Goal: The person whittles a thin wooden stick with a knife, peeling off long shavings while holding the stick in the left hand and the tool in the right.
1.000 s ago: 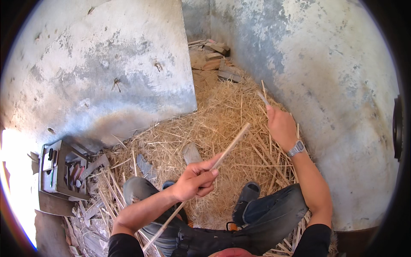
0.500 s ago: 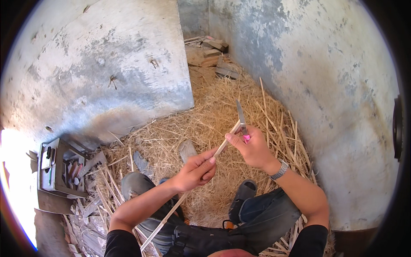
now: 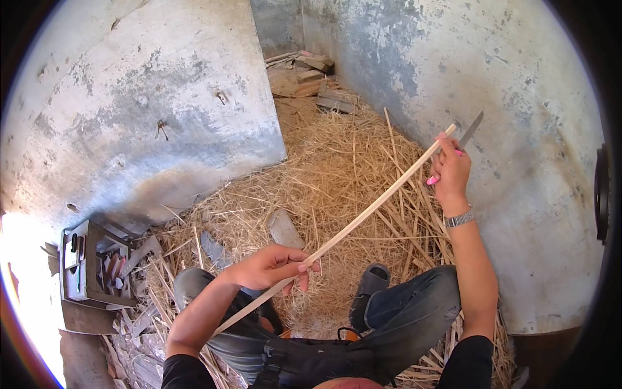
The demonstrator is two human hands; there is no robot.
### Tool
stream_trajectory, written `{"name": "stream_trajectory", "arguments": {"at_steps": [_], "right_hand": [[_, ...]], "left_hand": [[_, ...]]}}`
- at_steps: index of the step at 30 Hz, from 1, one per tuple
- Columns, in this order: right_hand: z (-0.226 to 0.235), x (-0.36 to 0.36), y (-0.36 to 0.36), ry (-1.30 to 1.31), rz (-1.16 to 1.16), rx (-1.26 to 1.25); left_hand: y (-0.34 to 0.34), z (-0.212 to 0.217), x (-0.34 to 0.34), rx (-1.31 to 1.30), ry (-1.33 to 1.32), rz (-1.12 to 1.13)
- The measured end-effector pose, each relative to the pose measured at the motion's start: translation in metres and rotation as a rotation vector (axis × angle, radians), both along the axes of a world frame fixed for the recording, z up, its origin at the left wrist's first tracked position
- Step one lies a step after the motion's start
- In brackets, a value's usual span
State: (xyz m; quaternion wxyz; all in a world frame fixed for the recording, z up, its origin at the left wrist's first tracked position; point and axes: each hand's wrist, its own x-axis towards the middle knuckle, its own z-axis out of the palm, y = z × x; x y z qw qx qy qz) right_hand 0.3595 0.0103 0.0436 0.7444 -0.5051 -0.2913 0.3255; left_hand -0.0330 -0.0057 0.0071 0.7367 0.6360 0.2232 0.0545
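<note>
A long, pale strip of wood or bamboo (image 3: 379,201) slants across in front of me, from above my left thigh up to the far right. My left hand (image 3: 269,267) pinches it partway along, thumb on top, and its lower end passes under my left forearm. Out at the far right, my right hand (image 3: 455,172) is closed around a knife with a pink handle, its blade (image 3: 472,129) pointing up and away. The thumb and finger of that hand also grip the strip's far end, beside the blade.
Shavings and straw-like slivers (image 3: 324,155) cover the floor between my legs and the walls. On the left stands a small wooden box stand (image 3: 81,259) holding tools. Wood blocks (image 3: 314,63) lie in the far corner. Rough walls (image 3: 492,227) close in on both sides.
My right hand has swung out to the far right with the knife and the strip's end. My left hand has moved slightly down and left, so more of the strip shows between the hands.
</note>
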Motion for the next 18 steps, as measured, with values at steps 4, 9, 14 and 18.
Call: {"name": "stream_trajectory", "arguments": {"at_steps": [4,9,14,18], "right_hand": [[0.002,-0.004,0.0,-0.097,-0.053,-0.035],[-0.002,-0.013,-0.002,-0.202,0.06,-0.085],[-0.012,-0.019,0.003,-0.799,0.039,-0.012],[-0.007,-0.024,0.004,-0.875,-0.061,-0.078]], "left_hand": [[-0.003,0.001,-0.005,0.007,-0.022,0.011],[-0.004,-0.013,0.0,0.013,-0.126,0.201],[-0.006,-0.018,0.012,-0.075,-0.249,0.298],[-0.01,-0.015,0.018,-0.013,-0.228,0.282]]}}
